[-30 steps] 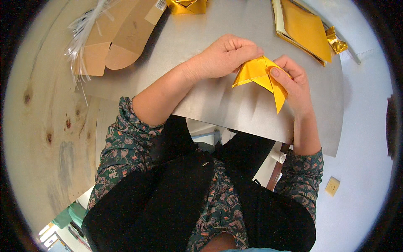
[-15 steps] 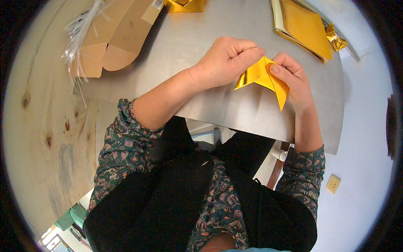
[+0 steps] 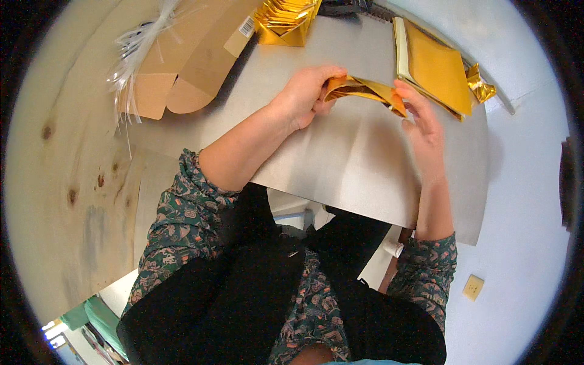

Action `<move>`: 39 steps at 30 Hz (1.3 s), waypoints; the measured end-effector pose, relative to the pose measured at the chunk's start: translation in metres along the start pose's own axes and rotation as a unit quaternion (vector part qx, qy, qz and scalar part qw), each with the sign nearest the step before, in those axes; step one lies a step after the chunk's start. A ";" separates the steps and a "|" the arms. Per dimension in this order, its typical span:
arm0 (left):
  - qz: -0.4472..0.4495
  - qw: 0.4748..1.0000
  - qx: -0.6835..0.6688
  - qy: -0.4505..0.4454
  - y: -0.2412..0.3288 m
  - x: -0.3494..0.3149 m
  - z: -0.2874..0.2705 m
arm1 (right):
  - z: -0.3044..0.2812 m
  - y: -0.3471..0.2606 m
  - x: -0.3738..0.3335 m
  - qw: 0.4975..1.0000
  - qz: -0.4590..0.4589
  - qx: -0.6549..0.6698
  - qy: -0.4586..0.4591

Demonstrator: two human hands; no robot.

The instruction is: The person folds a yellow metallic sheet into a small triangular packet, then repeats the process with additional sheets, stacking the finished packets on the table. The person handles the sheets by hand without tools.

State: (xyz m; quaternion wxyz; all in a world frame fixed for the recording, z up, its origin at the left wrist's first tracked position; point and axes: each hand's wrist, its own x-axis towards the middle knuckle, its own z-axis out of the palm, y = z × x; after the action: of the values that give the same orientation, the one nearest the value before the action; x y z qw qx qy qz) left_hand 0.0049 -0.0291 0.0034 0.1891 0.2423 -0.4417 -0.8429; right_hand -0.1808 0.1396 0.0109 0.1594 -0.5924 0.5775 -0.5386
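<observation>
A piece of folded gold foil paper (image 3: 364, 89) is stretched between my two hands above the grey tabletop, bowed into an arch with its layers showing along the lower edge. My left hand (image 3: 309, 96) grips its left end, fingers and thumb closed round it. At the other end, the fingertips of my right hand (image 3: 424, 125) press on the paper; the thumb sits lower, just off its corner.
Beyond my left hand stands a row of folded gold paper pieces (image 3: 281, 33). An opened cardboard box (image 3: 201, 67) with clear plastic strips (image 3: 131, 73) lies at left. A stack of gold sheets (image 3: 435, 67) and crumpled gold foil (image 3: 479, 85) lie far right, near the wall.
The gold paper has gone from a pointed, winged shape to a long arched band. My left hand has moved left, widening the gap between my hands. More of the far gold pieces shows.
</observation>
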 end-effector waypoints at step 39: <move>-0.172 0.914 -0.259 -0.262 -0.013 0.005 -0.005 | 0.020 -0.001 -0.003 0.981 0.104 0.159 0.044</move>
State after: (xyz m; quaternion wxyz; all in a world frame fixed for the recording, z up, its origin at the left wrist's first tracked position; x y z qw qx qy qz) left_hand 0.0021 -0.0286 -0.0110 -0.0254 0.0282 -0.1932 -0.9804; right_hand -0.1629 0.1339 0.0023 0.2813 -0.4715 0.5496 -0.6297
